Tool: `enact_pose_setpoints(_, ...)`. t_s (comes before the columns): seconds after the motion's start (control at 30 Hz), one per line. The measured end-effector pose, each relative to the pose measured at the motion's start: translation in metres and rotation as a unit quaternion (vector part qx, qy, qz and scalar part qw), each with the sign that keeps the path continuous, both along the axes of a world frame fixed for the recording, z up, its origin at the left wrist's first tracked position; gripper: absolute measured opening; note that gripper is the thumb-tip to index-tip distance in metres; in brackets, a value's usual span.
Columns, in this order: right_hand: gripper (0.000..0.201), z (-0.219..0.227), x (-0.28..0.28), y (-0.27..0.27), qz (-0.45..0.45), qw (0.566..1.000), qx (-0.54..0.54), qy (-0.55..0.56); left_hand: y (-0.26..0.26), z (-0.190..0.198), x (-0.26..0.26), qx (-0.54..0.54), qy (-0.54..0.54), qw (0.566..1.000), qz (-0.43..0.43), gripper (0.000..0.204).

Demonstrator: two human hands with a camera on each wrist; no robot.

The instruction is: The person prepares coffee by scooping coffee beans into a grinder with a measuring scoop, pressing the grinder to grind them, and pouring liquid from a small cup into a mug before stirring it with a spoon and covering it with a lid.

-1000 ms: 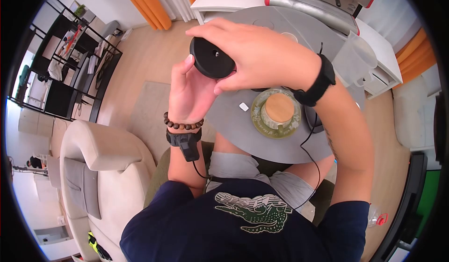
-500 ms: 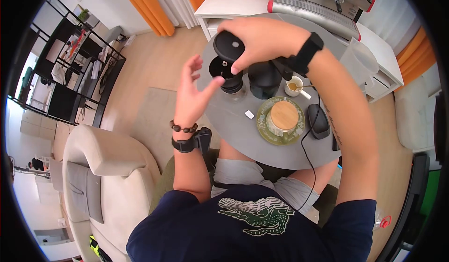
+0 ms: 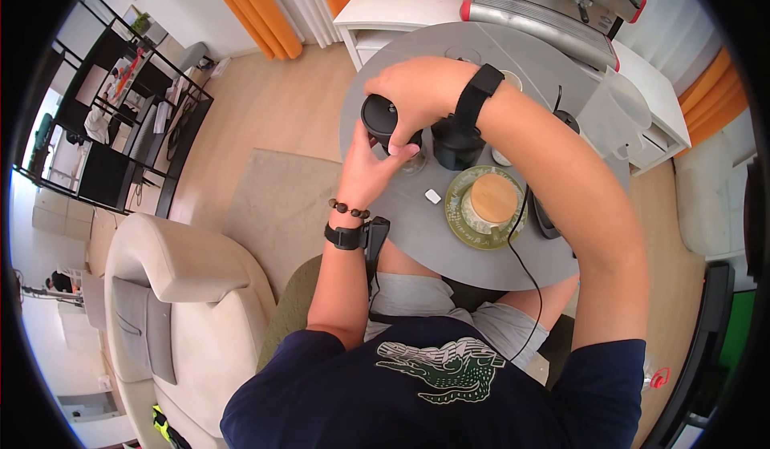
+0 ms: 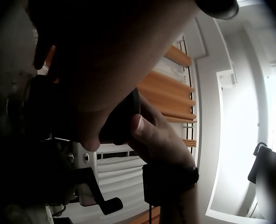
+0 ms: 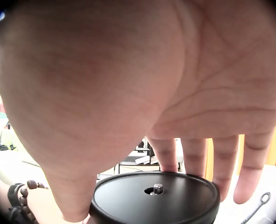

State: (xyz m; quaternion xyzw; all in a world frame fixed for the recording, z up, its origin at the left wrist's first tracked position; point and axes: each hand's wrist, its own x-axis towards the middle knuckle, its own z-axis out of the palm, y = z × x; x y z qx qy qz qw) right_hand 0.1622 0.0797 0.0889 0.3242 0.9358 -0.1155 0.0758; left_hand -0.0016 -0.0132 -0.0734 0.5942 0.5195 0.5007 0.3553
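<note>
A black hand coffee grinder (image 3: 411, 163) with a glass lower part stands on the grey table. Its round black lid (image 5: 124, 200) lies over the top, and a small metal shaft (image 5: 158, 188) pokes up through the hole in the middle. From above, my right hand (image 3: 421, 95) grips the lid by its rim, thumb on one side and fingers on the other. My left hand (image 3: 370, 167) holds the grinder's body from the near left side, its thumb in front. Dark in the left wrist view, the body is mostly hidden behind the hands.
Right of the grinder is a black rounded vessel (image 3: 457, 148). A green plate (image 3: 459, 228) bears a cup with a wooden lid (image 3: 493, 198). A small white piece (image 3: 433, 196) lies nearby. Further back are a clear jug (image 3: 613, 112) and an espresso machine (image 3: 529, 20). A cable hangs from my right wrist.
My right hand has brought the lid down from the air onto the grinder. My left hand has gone from spread fingers beside the grinder to holding its body.
</note>
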Motion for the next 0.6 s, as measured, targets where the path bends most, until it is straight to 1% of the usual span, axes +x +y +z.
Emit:
enact_pose_setpoints(0.07,0.096,0.001,0.0,0.0,-0.003,1.0,-0.009,0.001,0.0,0.001,0.001,0.017,-0.002,1.0,0.002,0.086)
enact_pose_setpoints(0.17,0.098,-0.001,-0.002,0.001,-0.012,1.0,-0.013,-0.004,0.001,-0.001,0.001,0.022,-0.007,1.0,-0.006,0.083)
enact_pose_setpoints(0.3,0.098,-0.002,-0.002,-0.004,-0.024,1.0,0.014,-0.012,0.0,0.002,0.0,0.015,-0.003,1.0,-0.007,0.082)
enact_pose_setpoints(0.4,0.097,-0.007,-0.003,-0.005,-0.028,0.999,0.026,-0.017,0.003,-0.003,-0.001,0.007,0.02,1.0,-0.001,0.083)
enact_pose_setpoints(0.5,0.096,-0.009,-0.005,-0.008,-0.035,0.998,0.039,-0.027,0.006,-0.012,-0.002,0.013,0.007,1.0,-0.003,0.086)
enact_pose_setpoints(0.57,0.098,-0.011,-0.006,-0.007,-0.034,0.998,0.038,-0.035,0.006,-0.013,-0.002,0.003,-0.031,0.999,-0.016,0.083)
enact_pose_setpoints(0.6,0.099,-0.01,-0.006,-0.009,-0.031,0.998,0.038,-0.042,0.003,-0.007,0.0,0.001,-0.03,0.999,-0.021,0.083)
